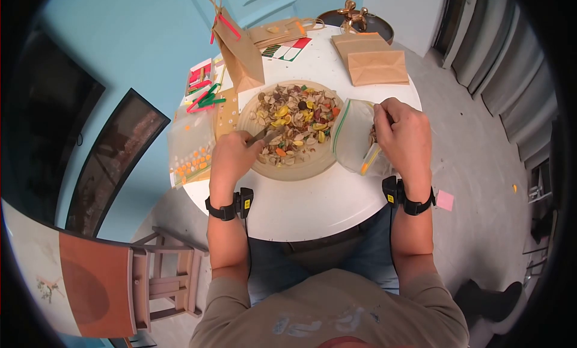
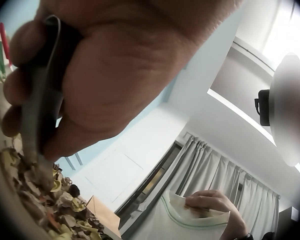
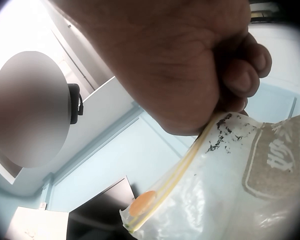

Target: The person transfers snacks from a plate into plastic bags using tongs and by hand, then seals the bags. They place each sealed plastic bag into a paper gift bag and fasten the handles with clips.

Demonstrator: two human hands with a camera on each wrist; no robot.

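My left hand [image 1: 233, 158] grips a pair of metal tongs [image 2: 39, 107], whose bent end shows between thumb and fingers. The tips of the tongs reach into a heap of dried shells, petals and pods [image 1: 294, 113], like potpourri. This heap lies on a round, shallow, pale tray [image 1: 321, 169]. To the right of the tray, my right hand [image 1: 406, 134] pinches the edge of a clear zip bag [image 1: 350, 134]. The bag's mouth faces the tray, and some dried bits show inside, partly hidden by the hand. An orange round sticker [image 3: 142, 203] sits by its zip strip.
A brown paper bag [image 1: 239, 53] stands behind the tray; another paper bag [image 1: 377, 68] lies at the back right. On the left are red and green clips [image 1: 207, 98] and a bag with orange dots [image 1: 192, 158]. The round white table [image 1: 294, 215] has a near edge at my lap.
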